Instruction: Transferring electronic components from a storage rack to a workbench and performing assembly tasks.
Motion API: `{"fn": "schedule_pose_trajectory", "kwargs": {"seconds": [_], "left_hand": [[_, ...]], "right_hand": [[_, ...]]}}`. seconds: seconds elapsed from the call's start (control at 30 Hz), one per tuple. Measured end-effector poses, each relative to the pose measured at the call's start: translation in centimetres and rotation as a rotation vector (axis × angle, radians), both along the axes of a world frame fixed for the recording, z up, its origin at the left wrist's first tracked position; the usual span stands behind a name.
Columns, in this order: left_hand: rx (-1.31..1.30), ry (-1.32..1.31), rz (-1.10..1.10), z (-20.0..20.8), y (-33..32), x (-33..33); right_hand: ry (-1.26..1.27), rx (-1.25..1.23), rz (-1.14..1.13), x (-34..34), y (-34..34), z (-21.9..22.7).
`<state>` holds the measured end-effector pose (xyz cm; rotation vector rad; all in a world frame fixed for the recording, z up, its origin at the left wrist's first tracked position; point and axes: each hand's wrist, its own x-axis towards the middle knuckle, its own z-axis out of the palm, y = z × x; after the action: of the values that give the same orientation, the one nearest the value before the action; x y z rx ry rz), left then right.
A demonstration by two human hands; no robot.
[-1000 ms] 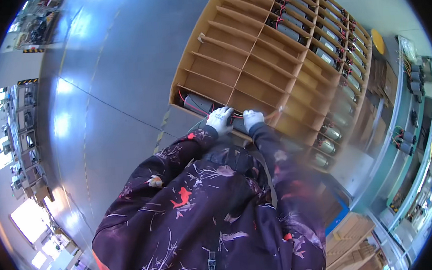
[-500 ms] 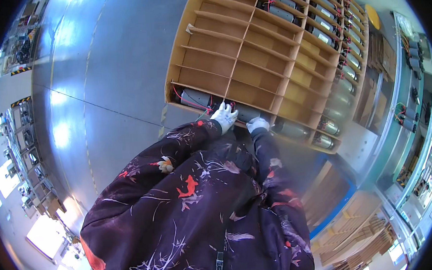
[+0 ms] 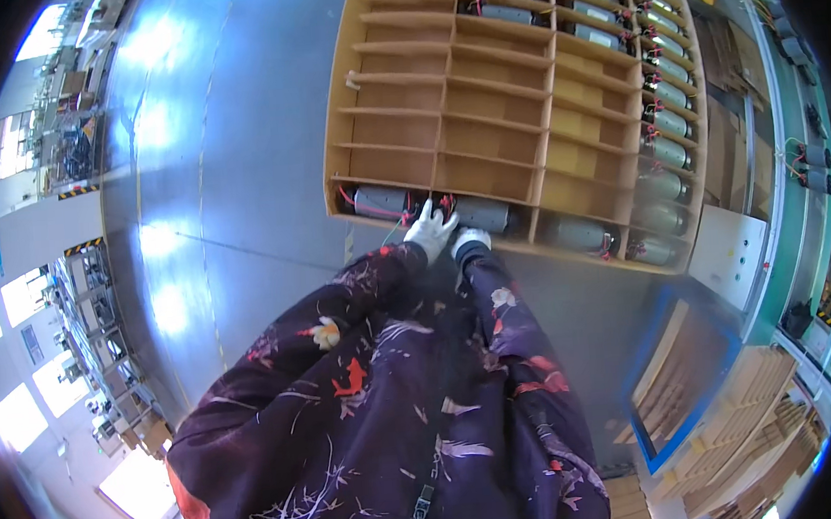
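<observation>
The left hand (image 3: 430, 232), fingers part-spread, meets the wired end of a grey motor (image 3: 482, 214), lower centre in the head view; the right hand (image 3: 474, 237) curls beside it, and whether either grips is hidden. Dividers (image 3: 543, 137) seemingly separate motors; the carton (image 3: 334, 131) runs off the top edge.

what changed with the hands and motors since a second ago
The right hand has moved left from the right end of the second near-row motor, closer to the left hand, uncovering that end. The left hand stays by the wires; the leftmost motor stays put.
</observation>
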<state>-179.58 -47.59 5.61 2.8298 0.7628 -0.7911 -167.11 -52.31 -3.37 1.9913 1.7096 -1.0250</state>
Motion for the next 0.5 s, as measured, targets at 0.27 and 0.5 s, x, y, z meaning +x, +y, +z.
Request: {"fn": "schedule_pose_trajectory", "kwargs": {"seconds": [0.27, 0.5], "left_hand": [[-0.035, -0.427, 0.613, 0.2, 0.8, -4.9], [-0.119, -0.247, 0.672, -1.9, 2.5, -12.0]], "right_hand": [[-0.01, 0.178, 0.034, -0.4, -2.1, 2.6], [-0.037, 0.378, -0.162, -1.8, -2.7, 5.3]]}}
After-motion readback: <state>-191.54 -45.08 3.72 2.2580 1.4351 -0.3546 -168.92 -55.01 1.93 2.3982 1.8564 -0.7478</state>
